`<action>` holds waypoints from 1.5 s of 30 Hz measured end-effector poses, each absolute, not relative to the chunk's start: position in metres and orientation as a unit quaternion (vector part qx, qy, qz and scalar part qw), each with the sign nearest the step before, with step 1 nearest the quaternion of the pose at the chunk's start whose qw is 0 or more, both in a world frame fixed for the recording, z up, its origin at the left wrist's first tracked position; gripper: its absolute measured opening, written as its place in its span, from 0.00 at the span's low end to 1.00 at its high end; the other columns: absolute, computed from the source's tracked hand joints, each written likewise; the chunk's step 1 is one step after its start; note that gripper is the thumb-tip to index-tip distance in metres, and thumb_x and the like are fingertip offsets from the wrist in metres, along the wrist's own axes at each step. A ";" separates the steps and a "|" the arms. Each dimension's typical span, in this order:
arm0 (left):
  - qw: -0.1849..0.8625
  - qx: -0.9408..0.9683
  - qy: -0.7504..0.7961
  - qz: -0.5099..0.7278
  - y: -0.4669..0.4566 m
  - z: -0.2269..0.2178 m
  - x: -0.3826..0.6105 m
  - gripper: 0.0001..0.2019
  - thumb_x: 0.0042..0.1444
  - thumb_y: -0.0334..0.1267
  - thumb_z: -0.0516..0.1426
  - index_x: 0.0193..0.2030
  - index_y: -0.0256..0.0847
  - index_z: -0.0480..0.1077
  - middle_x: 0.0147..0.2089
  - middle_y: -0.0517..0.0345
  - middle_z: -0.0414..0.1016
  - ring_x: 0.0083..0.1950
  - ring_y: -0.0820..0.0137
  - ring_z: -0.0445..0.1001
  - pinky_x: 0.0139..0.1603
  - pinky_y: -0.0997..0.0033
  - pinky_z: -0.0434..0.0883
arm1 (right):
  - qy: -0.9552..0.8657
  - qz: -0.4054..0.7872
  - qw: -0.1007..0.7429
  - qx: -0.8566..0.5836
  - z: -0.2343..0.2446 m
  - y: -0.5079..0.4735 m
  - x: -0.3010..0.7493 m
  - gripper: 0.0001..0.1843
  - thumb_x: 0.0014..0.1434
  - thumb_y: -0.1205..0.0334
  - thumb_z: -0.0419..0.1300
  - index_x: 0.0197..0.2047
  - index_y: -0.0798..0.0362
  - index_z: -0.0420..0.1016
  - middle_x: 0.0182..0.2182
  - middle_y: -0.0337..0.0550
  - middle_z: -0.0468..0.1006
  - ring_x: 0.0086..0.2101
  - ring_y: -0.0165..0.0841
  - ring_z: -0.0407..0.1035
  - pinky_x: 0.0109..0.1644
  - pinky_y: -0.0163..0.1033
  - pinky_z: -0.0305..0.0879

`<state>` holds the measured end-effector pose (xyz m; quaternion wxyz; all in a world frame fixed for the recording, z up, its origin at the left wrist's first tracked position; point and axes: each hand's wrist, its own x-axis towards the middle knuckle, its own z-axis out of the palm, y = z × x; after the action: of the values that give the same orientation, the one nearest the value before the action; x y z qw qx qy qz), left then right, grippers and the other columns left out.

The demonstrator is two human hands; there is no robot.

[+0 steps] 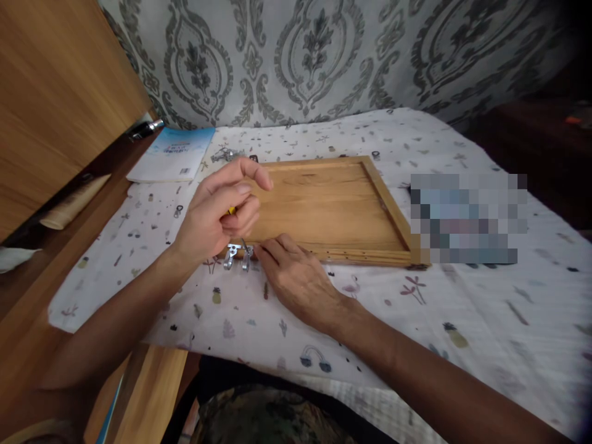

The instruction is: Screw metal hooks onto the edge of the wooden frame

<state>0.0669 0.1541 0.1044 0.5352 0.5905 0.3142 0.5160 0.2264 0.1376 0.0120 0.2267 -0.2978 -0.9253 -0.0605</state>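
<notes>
A framed wooden panel [319,200] lies flat on the cloth-covered table. At its near left edge sits a silver metal bracket [234,249] with two prongs hanging over the side. My left hand [222,206] is closed above the bracket around a small screwdriver [232,211]. Only a bit of its yellow handle and a thin shaft pointing down at the bracket show. Just right of the bracket, my right hand [300,277] grips the panel's near edge with bent fingers. Its fingertips are close to the bracket's right end; whether they touch it I cannot tell.
Loose metal pieces [228,154] lie behind my left hand. A blue and white booklet [173,154] rests at the back left, beside a wooden ledge and a rolled tan item [74,202]. Right of the panel is a blurred-out object [467,219]. A patterned curtain [314,55] hangs behind.
</notes>
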 end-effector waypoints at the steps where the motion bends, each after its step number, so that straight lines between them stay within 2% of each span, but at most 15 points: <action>1: 0.512 0.583 0.321 0.543 0.154 0.104 0.068 0.05 0.62 0.38 0.55 0.36 0.40 0.68 0.16 0.71 0.49 0.16 0.79 0.46 0.18 0.77 0.51 | -0.925 -0.060 0.227 -0.298 0.012 0.138 0.226 0.06 0.63 0.74 0.59 0.42 0.59 0.76 0.38 0.47 0.77 0.41 0.42 0.64 0.36 0.43 0.69; 4: 0.442 0.537 0.359 0.622 0.152 0.101 0.075 0.12 0.62 0.46 0.59 0.33 0.42 0.67 0.20 0.67 0.55 0.19 0.77 0.54 0.21 0.74 0.55 | -0.926 -0.059 0.223 -0.299 0.012 0.138 0.227 0.07 0.63 0.75 0.59 0.44 0.60 0.76 0.39 0.48 0.77 0.41 0.42 0.65 0.36 0.43 0.69; 9: 0.448 0.533 0.351 0.626 0.152 0.099 0.082 0.15 0.62 0.50 0.59 0.31 0.43 0.66 0.17 0.71 0.44 0.16 0.79 0.42 0.17 0.75 0.44 | -0.927 -0.060 0.223 -0.295 0.011 0.137 0.227 0.06 0.62 0.74 0.60 0.43 0.60 0.76 0.38 0.47 0.76 0.40 0.42 0.64 0.37 0.43 0.68; 14: 0.528 0.592 0.324 0.516 0.159 0.105 0.076 0.13 0.60 0.48 0.62 0.32 0.42 0.67 0.16 0.73 0.43 0.15 0.81 0.40 0.16 0.76 0.44 | -0.925 -0.053 0.229 -0.298 0.011 0.137 0.228 0.07 0.61 0.75 0.61 0.42 0.59 0.75 0.41 0.47 0.76 0.41 0.42 0.63 0.35 0.42 0.66; 16: 0.514 0.588 0.330 0.530 0.160 0.105 0.075 0.13 0.60 0.48 0.61 0.32 0.41 0.68 0.16 0.72 0.45 0.15 0.80 0.42 0.17 0.76 0.46 | -0.927 -0.052 0.227 -0.295 0.010 0.137 0.229 0.07 0.61 0.75 0.61 0.43 0.59 0.75 0.42 0.48 0.76 0.42 0.42 0.63 0.36 0.42 0.67; 19: 0.456 0.550 0.364 0.598 0.157 0.101 0.079 0.16 0.60 0.50 0.61 0.31 0.42 0.67 0.18 0.69 0.52 0.17 0.78 0.51 0.18 0.74 0.51 | -0.927 -0.056 0.228 -0.291 0.010 0.137 0.229 0.07 0.61 0.75 0.61 0.44 0.60 0.75 0.41 0.48 0.77 0.42 0.42 0.63 0.37 0.42 0.67; 22: 0.447 0.524 0.378 0.618 0.154 0.097 0.086 0.17 0.59 0.53 0.61 0.29 0.42 0.67 0.17 0.69 0.49 0.17 0.79 0.46 0.17 0.74 0.46 | -0.926 -0.060 0.227 -0.296 0.010 0.137 0.229 0.07 0.62 0.75 0.60 0.43 0.59 0.75 0.40 0.48 0.76 0.41 0.42 0.63 0.36 0.42 0.66; 25: 0.460 0.527 0.366 0.614 0.154 0.096 0.090 0.17 0.60 0.51 0.61 0.29 0.42 0.66 0.16 0.71 0.43 0.16 0.80 0.40 0.16 0.75 0.42 | -0.925 -0.061 0.227 -0.297 0.010 0.137 0.228 0.07 0.62 0.75 0.59 0.43 0.59 0.75 0.39 0.48 0.76 0.41 0.42 0.63 0.36 0.42 0.66; 31: 0.498 0.564 0.337 0.565 0.159 0.100 0.084 0.15 0.61 0.47 0.60 0.28 0.42 0.63 0.16 0.73 0.43 0.15 0.81 0.39 0.15 0.78 0.46 | -0.926 -0.056 0.228 -0.295 0.011 0.137 0.228 0.06 0.62 0.75 0.59 0.42 0.59 0.75 0.39 0.47 0.76 0.41 0.41 0.62 0.35 0.42 0.66; 39: 0.539 0.586 0.314 0.517 0.155 0.104 0.083 0.12 0.61 0.43 0.58 0.30 0.43 0.62 0.16 0.73 0.42 0.15 0.81 0.38 0.15 0.80 0.42 | -0.928 -0.049 0.221 -0.294 0.011 0.137 0.228 0.07 0.62 0.76 0.59 0.42 0.59 0.75 0.41 0.49 0.76 0.42 0.41 0.62 0.38 0.42 0.67; 45: 0.468 0.569 0.345 0.581 0.156 0.104 0.085 0.08 0.62 0.39 0.58 0.32 0.43 0.64 0.17 0.73 0.45 0.15 0.80 0.40 0.16 0.78 0.45 | -0.927 -0.054 0.213 -0.302 0.012 0.136 0.228 0.07 0.63 0.75 0.58 0.42 0.59 0.75 0.40 0.48 0.76 0.41 0.41 0.62 0.37 0.42 0.66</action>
<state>0.0852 0.1558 0.1036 0.4683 0.5693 0.3452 0.5809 0.2283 0.1362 0.0123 0.2133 -0.3023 -0.9275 -0.0537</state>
